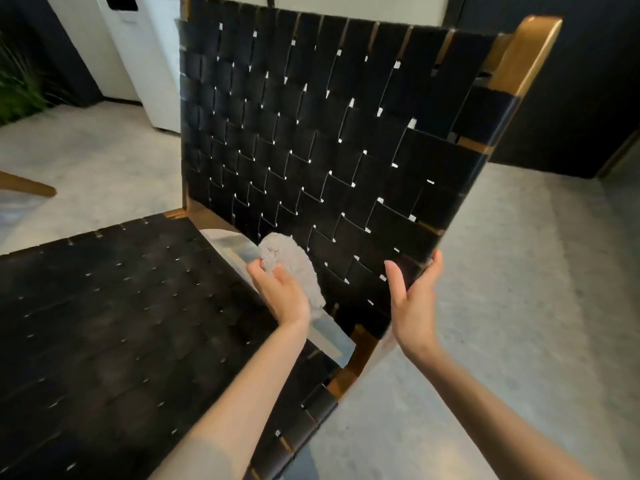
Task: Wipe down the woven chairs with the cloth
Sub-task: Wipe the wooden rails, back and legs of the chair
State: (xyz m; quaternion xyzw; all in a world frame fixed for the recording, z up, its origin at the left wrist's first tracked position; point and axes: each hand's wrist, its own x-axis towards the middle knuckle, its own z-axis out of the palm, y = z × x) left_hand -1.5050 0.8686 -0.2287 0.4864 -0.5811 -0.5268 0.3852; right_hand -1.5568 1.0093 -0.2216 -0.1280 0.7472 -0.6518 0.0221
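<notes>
Black woven-strap chair with a brown wooden frame (311, 133) takes up most of our view, with the seat across the lower left and the backrest standing up through the middle. Just below centre, our left hand (282, 291) is bunched round a fluffy pale grey cloth (294, 268), holding it against the bottom of the backrest. Right of that, our right hand (414, 299) grips the backrest's side edge, thumb on the front, fingers wrapped behind. Grey concrete floor (519, 306) off to the right.
</notes>
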